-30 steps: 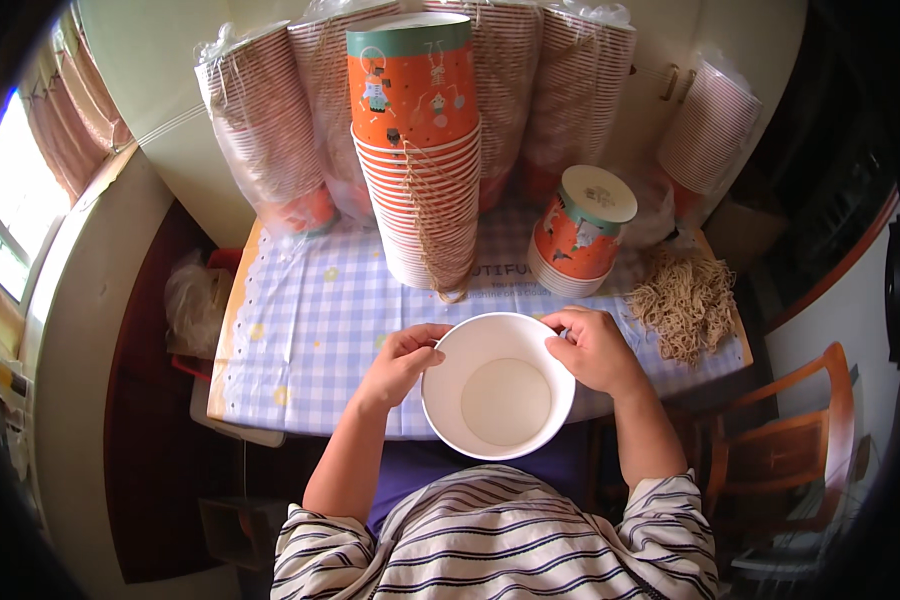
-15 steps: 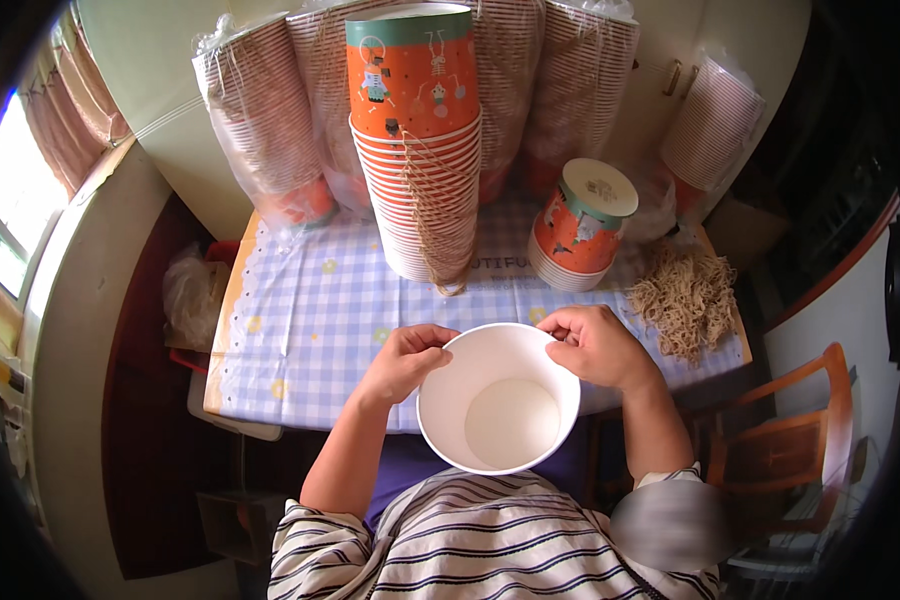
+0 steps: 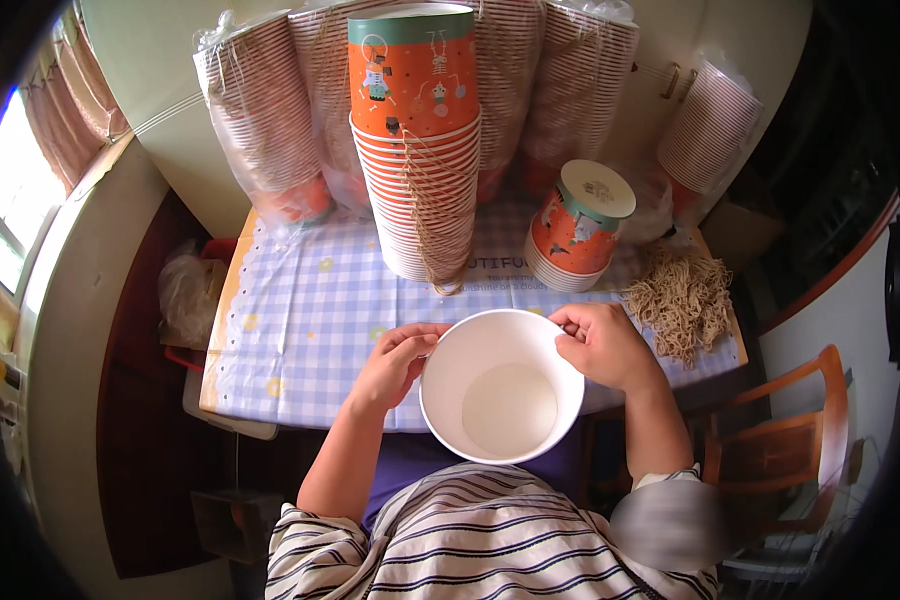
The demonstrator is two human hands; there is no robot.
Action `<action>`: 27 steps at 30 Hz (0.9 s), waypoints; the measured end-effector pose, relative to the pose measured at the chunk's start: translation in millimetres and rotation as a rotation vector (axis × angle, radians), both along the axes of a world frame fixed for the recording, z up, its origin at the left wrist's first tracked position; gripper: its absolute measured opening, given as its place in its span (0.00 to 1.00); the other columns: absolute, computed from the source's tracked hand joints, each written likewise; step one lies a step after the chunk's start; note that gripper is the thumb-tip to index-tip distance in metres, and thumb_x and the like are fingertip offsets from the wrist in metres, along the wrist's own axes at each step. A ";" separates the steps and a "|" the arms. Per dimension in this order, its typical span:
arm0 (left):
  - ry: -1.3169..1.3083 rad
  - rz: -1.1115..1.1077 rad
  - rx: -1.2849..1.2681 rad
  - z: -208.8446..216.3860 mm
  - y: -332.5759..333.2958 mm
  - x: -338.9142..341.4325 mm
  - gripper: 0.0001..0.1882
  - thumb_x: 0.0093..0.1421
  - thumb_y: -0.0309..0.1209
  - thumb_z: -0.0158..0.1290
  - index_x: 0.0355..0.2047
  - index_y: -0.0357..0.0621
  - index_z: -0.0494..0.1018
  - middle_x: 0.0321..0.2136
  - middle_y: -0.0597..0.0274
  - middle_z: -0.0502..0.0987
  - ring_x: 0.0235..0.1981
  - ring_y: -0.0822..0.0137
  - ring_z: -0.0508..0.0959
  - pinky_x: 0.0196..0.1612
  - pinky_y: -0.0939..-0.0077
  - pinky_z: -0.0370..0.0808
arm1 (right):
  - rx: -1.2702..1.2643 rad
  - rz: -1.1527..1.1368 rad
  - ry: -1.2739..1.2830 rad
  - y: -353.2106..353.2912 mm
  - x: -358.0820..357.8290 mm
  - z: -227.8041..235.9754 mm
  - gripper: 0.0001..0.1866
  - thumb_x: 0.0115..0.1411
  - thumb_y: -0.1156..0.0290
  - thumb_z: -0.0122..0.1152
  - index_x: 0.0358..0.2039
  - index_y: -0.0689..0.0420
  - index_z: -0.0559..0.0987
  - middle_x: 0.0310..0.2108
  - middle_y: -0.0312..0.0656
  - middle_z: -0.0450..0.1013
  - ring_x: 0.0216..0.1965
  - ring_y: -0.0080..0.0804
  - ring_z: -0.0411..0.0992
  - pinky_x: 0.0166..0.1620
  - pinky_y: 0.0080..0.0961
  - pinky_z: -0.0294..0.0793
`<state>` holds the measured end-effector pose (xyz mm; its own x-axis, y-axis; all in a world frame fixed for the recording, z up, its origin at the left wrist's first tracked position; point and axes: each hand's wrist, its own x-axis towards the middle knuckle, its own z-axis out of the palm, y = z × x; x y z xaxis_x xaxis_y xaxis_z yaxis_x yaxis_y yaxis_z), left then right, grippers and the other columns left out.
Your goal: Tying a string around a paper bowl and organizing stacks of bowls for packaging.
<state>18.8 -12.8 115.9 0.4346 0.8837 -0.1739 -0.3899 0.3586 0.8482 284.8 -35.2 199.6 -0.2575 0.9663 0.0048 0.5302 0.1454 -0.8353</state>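
A large white paper bucket [image 3: 510,405] is tilted at the table's front edge, its open mouth facing me, with only its white inside and rim showing. My left hand [image 3: 395,370] is closed at the upper left of the rim, fingertips partly hidden behind it. At the upper right, my right hand [image 3: 608,345] pinches the rim between thumb and curled fingers. Whether either hand also holds string cannot be made out. Beyond my right hand stands a short stack of upside-down orange and green buckets [image 3: 578,235]. A heap of tan strings [image 3: 680,305] lies to its right.
A tall stack of orange buckets [image 3: 415,190], draped with string loops [image 3: 435,220], stands mid-table. Plastic-wrapped bucket stacks [image 3: 260,110] line the back. The checked tablecloth [image 3: 300,310] covers the table. A wooden chair [image 3: 780,450] stands at right, a red crate [image 3: 220,250] at left.
The bucket has moved slightly up and away from me, its mouth shifting a little right. My left hand has turned slightly at the rim; my right hand keeps its grip.
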 end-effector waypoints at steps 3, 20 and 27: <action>0.092 0.037 0.060 -5.3 -4.9 -3.0 0.17 0.57 0.27 0.49 0.46 0.30 0.70 0.37 0.58 0.77 0.38 0.73 0.75 0.45 0.77 0.70 | 0.136 -0.073 -0.088 -4.8 -3.1 5.0 0.08 0.47 0.77 0.55 0.29 0.67 0.77 0.21 0.47 0.75 0.21 0.30 0.74 0.27 0.24 0.72; 0.251 0.016 0.176 1.2 -7.5 5.2 0.17 0.53 0.21 0.48 0.43 0.29 0.73 0.32 0.61 0.78 0.31 0.77 0.75 0.36 0.82 0.73 | 0.039 0.089 -0.074 5.8 1.6 9.6 0.14 0.47 0.72 0.57 0.35 0.65 0.78 0.22 0.46 0.75 0.22 0.29 0.73 0.28 0.25 0.71; 0.086 -0.158 0.026 2.8 -9.0 8.7 0.16 0.53 0.20 0.49 0.44 0.30 0.72 0.33 0.59 0.78 0.31 0.74 0.77 0.37 0.80 0.74 | -0.135 0.289 -0.186 29.6 -6.5 19.6 0.16 0.46 0.69 0.58 0.35 0.65 0.79 0.21 0.41 0.75 0.22 0.23 0.71 0.27 0.21 0.70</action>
